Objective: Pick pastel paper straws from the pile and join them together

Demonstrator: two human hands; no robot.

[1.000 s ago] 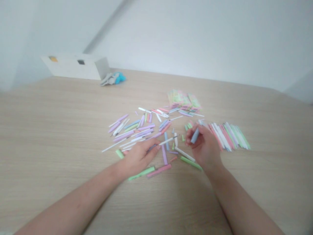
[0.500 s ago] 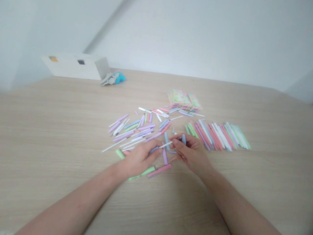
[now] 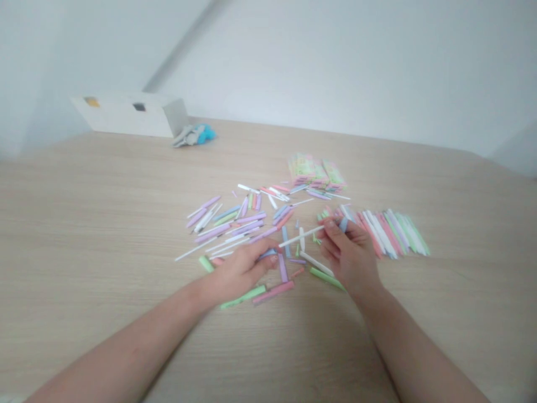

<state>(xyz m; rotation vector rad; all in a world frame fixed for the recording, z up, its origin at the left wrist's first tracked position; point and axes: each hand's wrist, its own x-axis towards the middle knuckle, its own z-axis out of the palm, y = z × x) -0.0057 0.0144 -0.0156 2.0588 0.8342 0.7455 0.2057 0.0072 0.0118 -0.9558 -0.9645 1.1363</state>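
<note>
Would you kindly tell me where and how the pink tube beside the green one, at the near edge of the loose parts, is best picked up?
Probably by a pinch across the middle of the pink tube, coming from above and the near side: it is slim and lies flat, with the green tube by its left end and the purple tube beyond its right.

Both forearms angle inward, left grip and right grip pinched.
</note>
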